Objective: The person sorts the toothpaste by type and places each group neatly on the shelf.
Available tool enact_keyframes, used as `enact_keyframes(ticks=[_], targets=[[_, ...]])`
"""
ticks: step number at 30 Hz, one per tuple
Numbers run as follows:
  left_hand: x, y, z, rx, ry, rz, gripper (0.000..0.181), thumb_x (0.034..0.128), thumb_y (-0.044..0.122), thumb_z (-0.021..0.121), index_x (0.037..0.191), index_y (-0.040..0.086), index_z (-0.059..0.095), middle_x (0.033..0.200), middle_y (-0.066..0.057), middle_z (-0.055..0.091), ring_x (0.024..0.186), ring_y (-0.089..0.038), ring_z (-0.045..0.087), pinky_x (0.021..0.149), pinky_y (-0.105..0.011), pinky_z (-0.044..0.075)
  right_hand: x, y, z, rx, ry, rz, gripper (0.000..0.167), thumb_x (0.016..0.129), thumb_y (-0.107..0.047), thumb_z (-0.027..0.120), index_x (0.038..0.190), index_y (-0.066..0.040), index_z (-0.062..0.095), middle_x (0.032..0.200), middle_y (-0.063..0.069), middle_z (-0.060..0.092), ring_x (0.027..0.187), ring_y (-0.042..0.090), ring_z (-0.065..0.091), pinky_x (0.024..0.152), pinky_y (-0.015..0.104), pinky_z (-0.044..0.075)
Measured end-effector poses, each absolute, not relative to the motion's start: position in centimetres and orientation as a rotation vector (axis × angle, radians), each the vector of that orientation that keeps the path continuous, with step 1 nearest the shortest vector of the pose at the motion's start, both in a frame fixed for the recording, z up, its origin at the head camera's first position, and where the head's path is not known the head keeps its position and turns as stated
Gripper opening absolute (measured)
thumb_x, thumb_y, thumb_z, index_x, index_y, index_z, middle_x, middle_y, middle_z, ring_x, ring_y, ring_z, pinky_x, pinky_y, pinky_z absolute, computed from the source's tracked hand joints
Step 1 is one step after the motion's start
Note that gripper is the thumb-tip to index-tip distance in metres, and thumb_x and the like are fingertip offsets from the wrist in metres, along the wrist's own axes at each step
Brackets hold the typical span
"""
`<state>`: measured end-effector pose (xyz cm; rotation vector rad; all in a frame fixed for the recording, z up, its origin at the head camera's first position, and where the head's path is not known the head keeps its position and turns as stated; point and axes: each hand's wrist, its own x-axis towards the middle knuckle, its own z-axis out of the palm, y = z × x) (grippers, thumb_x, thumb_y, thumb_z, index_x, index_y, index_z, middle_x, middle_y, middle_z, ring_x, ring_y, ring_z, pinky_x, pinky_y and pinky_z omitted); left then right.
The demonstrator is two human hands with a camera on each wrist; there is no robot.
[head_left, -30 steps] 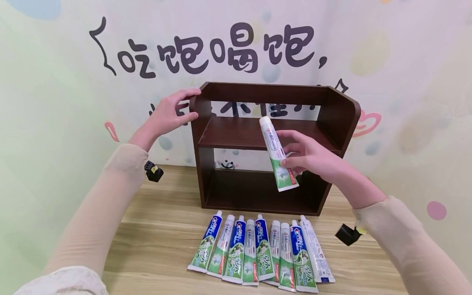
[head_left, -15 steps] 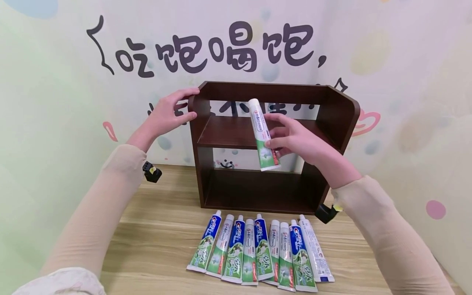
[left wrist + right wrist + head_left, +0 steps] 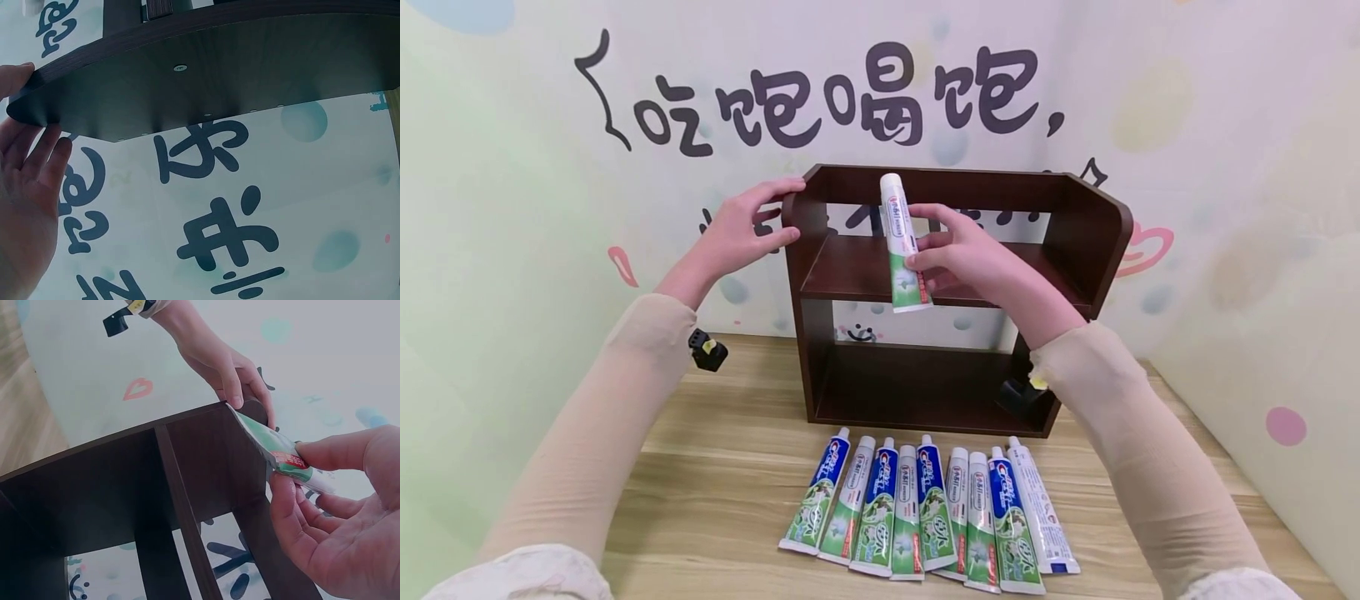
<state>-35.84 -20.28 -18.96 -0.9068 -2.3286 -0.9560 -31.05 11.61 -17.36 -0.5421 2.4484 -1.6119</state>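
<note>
In the head view my right hand point(image 3: 966, 254) pinches a white-and-green toothpaste tube point(image 3: 898, 221), thumb in front and fingers behind. The tube stands nearly upright, white cap on top, in front of the upper level of a dark brown two-level shelf point(image 3: 857, 267). The right wrist view shows its flat crimped end point(image 3: 250, 431) towards the camera. My left hand point(image 3: 741, 229) holds the upper left side panel of the shelf; in the left wrist view the panel point(image 3: 250, 62) lies between the thumb and fingers point(image 3: 44, 150).
Several toothpaste tubes lie in a row before the shelf: blue-and-green ones point(image 3: 820, 492), white-and-green ones point(image 3: 853, 500), and one back-side-up tube point(image 3: 1045, 508) at the right end. They rest on a wood-grain table point(image 3: 715, 475). A printed wall sheet point(image 3: 737, 50) hangs behind.
My right hand has carried the toothpaste tube up and to the left, from the shelf's right half to left of centre. The left hand stays on the side panel.
</note>
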Motion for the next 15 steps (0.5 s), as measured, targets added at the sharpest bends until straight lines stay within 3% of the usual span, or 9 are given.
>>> enact_keyframes(ticks=[15], targets=[[-35.9,-20.2,-19.0,-0.918,-2.308,-0.927,0.057,0.0892,0.006,0.07,0.142,0.005,0.05,0.151,-0.01,0.049,0.14,-0.025,0.046,0.112,-0.044,0.045,-34.4,8.4,-16.8,-0.564,2.413,-1.809,0.068,0.091,-0.009,0.066,0.149,-0.028,0.036,0.127,0.012,0.056,0.106,0.024,0.062,0.074,0.028,0.061]])
